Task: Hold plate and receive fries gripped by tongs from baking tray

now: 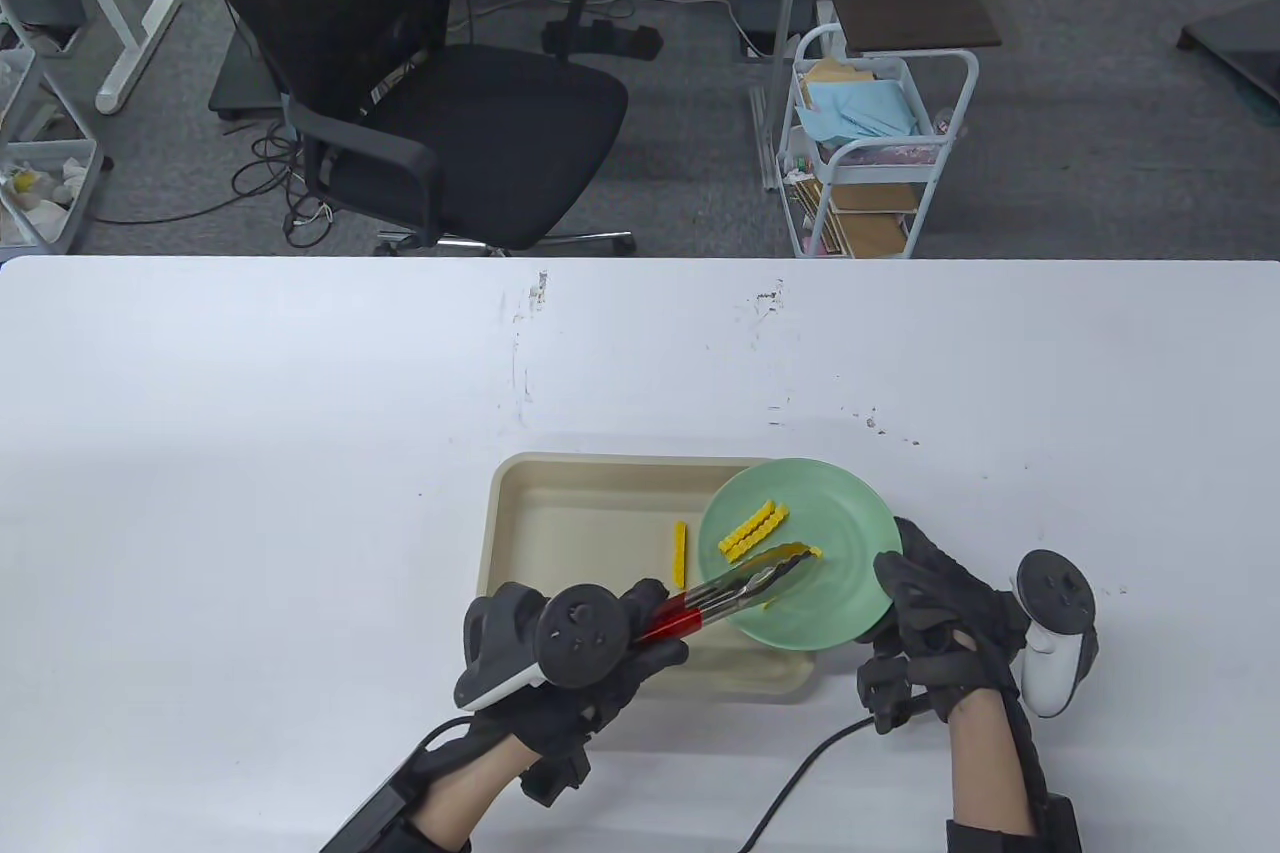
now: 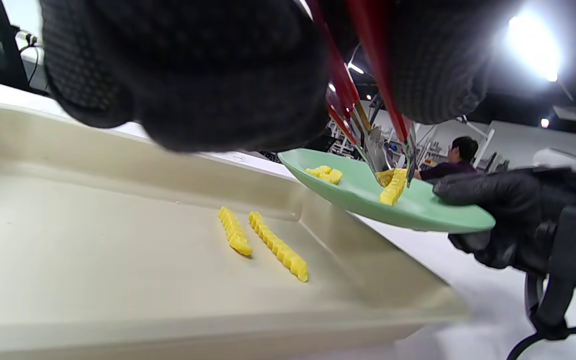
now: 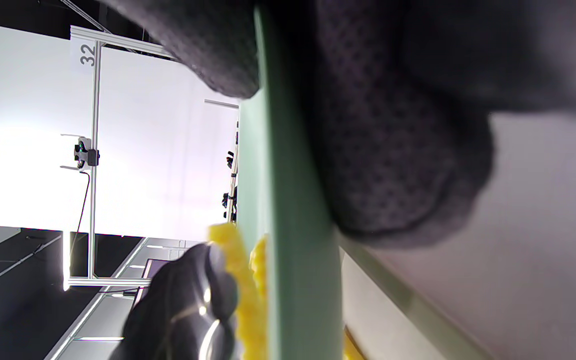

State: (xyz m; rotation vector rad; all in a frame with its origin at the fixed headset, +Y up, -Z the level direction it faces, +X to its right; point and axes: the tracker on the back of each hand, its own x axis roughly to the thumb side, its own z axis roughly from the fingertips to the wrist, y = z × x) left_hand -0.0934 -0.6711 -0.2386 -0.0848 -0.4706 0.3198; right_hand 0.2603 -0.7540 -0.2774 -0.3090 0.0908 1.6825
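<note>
Left hand [image 1: 585, 648] clamped on red-handled metal tongs [image 1: 735, 590], pinched yellow crinkle-cut fry [image 1: 787, 554] directly over round pale-green plate [image 1: 840, 608], rim gripped by right hand [image 1: 935, 628].

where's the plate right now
In the table view the green plate is held up by the right hand over the right end of the baking tray, tongs reaching onto it.

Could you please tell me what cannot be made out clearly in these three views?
- Table view: the plate hides part of the baking tray, so the fries left there are uncountable.
- Left wrist view: the left hand covers the tongs handles.
- Right wrist view: the plate's top is edge-on, hidden.
</note>
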